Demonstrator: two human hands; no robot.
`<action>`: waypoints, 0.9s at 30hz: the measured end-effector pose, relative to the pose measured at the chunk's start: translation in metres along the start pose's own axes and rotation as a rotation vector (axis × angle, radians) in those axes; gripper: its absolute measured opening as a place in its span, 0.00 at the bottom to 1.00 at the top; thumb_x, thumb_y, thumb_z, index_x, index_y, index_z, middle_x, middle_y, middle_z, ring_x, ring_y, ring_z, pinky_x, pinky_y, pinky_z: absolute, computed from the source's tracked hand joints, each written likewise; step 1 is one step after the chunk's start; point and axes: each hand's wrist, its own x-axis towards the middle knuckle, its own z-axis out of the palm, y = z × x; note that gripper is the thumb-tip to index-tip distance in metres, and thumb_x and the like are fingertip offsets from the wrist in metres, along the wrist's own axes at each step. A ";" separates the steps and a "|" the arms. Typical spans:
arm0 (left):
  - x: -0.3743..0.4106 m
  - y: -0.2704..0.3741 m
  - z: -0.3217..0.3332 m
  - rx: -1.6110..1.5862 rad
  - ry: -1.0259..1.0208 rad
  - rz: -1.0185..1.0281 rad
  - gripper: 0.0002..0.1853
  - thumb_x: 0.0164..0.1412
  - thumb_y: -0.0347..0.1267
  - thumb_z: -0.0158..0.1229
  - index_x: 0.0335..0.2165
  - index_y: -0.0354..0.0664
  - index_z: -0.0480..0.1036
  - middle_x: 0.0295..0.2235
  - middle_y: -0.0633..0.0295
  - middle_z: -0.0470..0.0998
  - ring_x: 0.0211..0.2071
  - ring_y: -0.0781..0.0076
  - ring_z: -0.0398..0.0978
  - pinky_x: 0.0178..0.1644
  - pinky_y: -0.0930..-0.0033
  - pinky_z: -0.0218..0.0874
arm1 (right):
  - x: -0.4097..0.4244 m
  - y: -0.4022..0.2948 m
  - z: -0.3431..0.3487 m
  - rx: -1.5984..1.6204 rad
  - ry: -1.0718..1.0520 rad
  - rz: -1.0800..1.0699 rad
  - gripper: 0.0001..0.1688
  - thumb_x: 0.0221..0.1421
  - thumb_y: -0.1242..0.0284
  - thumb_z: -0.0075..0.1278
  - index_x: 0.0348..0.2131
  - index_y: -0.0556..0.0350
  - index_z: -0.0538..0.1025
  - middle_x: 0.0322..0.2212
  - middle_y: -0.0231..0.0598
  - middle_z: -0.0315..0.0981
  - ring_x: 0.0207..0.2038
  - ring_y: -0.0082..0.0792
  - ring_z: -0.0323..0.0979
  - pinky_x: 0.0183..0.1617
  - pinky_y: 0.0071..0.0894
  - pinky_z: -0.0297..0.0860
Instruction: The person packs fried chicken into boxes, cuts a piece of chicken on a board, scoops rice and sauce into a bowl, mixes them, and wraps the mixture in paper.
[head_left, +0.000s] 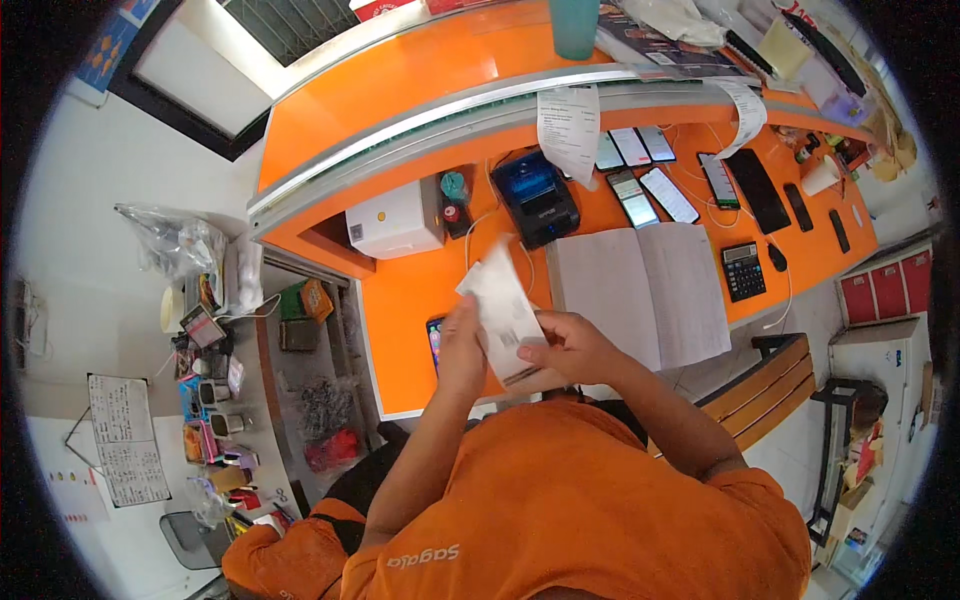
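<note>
A white printed paper slip (510, 319) is held in front of my body above the orange desk. My left hand (461, 352) grips its left edge, with the thumb up along the side. On the slip's right side my right hand (574, 349) pinches it between thumb and fingers. The upper end of the paper is blurred. Partly hidden behind my left hand lies a smartphone (433, 341). Just right of the slip an open ledger book (607, 292) lies flat on the desk. Beyond the slip stands a black receipt printer (534, 196).
Several smartphones (632, 199) lie behind the ledger, with a calculator (743, 271) to its right. A white box (397, 221) stands at the back left. Receipt strips (568, 127) hang from the upper shelf (420, 82). White cables cross the desk. A wooden bench (761, 394) is at right.
</note>
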 end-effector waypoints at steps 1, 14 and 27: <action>-0.007 0.012 0.012 -0.072 0.045 -0.010 0.23 0.72 0.45 0.42 0.50 0.36 0.68 0.47 0.57 0.75 0.48 0.68 0.73 0.54 0.64 0.62 | -0.004 -0.007 -0.001 0.028 0.022 -0.008 0.16 0.62 0.67 0.54 0.42 0.64 0.76 0.35 0.35 0.77 0.37 0.23 0.74 0.42 0.27 0.70; -0.069 0.014 -0.001 0.161 0.201 0.132 0.10 0.59 0.28 0.63 0.39 0.37 0.75 0.31 0.66 0.78 0.29 0.80 0.74 0.31 0.76 0.64 | 0.005 -0.019 0.059 -0.773 0.277 -0.397 0.18 0.61 0.65 0.50 0.23 0.59 0.71 0.14 0.45 0.69 0.16 0.46 0.69 0.23 0.41 0.64; -0.106 0.028 -0.036 0.082 0.149 -0.046 0.19 0.56 0.30 0.65 0.46 0.36 0.73 0.37 0.61 0.80 0.36 0.71 0.77 0.42 0.68 0.69 | 0.029 -0.015 0.083 -0.252 0.278 -0.166 0.10 0.60 0.69 0.50 0.36 0.57 0.77 0.28 0.42 0.76 0.30 0.37 0.75 0.35 0.38 0.70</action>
